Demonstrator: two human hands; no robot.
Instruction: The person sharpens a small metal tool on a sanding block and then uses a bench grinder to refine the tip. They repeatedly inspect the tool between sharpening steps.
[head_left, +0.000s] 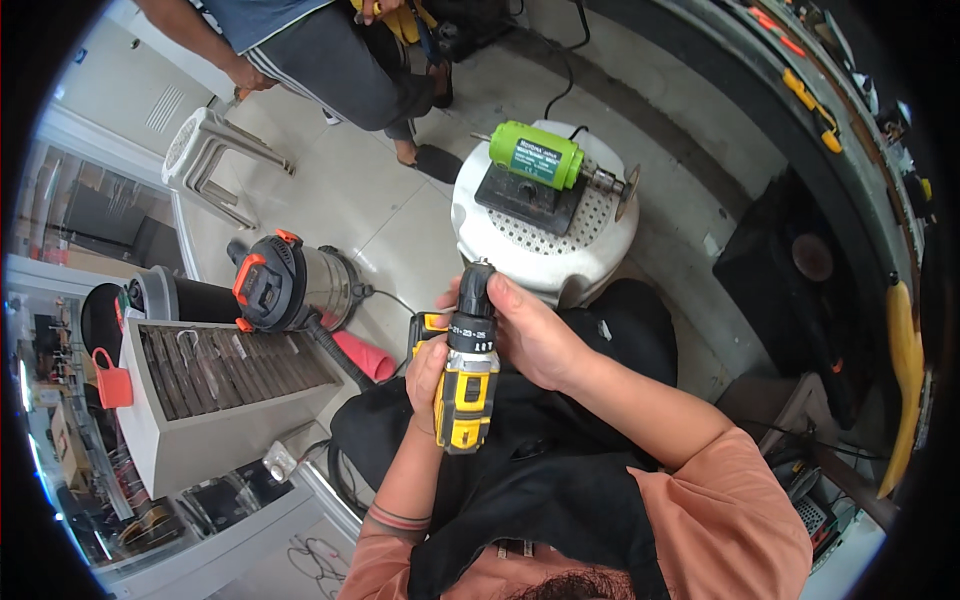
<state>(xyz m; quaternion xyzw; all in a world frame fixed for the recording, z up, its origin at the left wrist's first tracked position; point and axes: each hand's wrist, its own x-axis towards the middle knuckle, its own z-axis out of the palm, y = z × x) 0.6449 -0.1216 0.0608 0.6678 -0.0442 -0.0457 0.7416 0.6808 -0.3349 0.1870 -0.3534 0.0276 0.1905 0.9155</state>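
A yellow and black cordless drill (466, 385) is held above my lap, its chuck pointing away from me. My left hand (427, 380) is closed around the drill's left side, near the yellow and black battery. With my right hand (535, 335) I grip the black chuck, thumb along its side; some fingers are hidden behind it. Beyond the drill, a green bench motor (537, 155) on a black base sits on a white round stool (480, 235). A thin disc (627, 193) is fitted to the motor's shaft on the right.
A shop vacuum (275, 280) and a grey rack with several slots (230, 375) stand at left. Stacked white stools (205, 160) are farther back, near another person (330, 70). A workbench with tools, among them a yellow-handled one (905, 360), curves along the right.
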